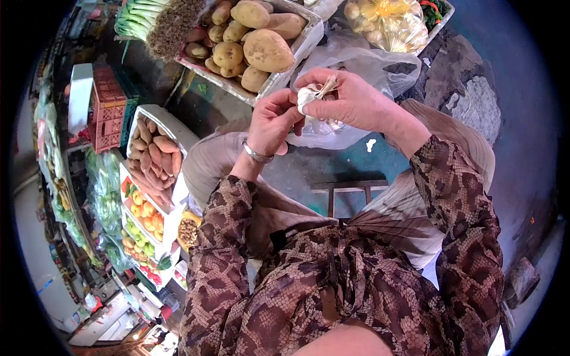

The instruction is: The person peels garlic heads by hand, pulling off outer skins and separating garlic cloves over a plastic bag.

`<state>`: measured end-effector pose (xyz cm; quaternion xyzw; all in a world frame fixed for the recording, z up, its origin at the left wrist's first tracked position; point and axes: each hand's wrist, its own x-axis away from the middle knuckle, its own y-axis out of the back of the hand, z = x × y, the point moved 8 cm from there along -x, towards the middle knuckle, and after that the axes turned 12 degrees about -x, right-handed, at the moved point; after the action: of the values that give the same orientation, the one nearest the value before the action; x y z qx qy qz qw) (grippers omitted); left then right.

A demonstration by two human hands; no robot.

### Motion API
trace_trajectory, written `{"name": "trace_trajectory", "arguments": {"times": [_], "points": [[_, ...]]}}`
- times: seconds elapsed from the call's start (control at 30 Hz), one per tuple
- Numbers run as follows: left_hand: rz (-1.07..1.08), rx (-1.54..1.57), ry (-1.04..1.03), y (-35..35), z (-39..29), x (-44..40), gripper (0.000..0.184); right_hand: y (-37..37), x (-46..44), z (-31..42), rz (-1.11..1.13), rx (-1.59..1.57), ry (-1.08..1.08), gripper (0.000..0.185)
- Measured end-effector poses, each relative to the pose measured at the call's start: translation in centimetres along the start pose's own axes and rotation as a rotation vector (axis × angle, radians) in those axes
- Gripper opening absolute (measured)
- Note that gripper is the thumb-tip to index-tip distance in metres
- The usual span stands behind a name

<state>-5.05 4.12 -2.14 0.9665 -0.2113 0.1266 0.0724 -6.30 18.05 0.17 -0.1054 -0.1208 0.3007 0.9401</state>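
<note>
A white garlic bulb (307,97) with a dry, frayed stem is held up in front of me. My right hand (350,102) is closed around it, thumb on the near side and fingers behind. From the other side, my left hand (272,123) pinches at the bulb's edge with curled fingers; its fingertips are partly hidden. A bracelet circles the left wrist. Below and behind the hands lies a thin clear plastic bag (356,62), spread open between my knees, with some of its contents hidden by my hands.
A foam box of potatoes (249,50) stands just ahead, green onions (139,18) beside it. A bag of pale produce (383,24) sits at the upper right. Sweet potatoes (155,157), fruit boxes (142,210) and a red crate (107,113) line the left. A white scrap (371,145) lies on the floor.
</note>
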Motion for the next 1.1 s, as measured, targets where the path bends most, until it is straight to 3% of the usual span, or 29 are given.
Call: {"name": "trace_trajectory", "arguments": {"times": [0.2,0.47,1.1], "points": [[-0.086,0.01,-0.003,0.5,0.1,-0.1,0.004,0.8,0.0,-0.3,-0.101,0.078,-0.138,0.044],[-0.057,-0.088,-0.002,0.2,0.4,0.0,0.002,0.8,0.1,0.2,-0.052,0.275,-0.023,0.044],[-0.001,-0.21,0.037,-0.4,0.0,0.1,0.003,0.0,0.5,0.7,0.058,0.348,-0.009,0.047]]}}
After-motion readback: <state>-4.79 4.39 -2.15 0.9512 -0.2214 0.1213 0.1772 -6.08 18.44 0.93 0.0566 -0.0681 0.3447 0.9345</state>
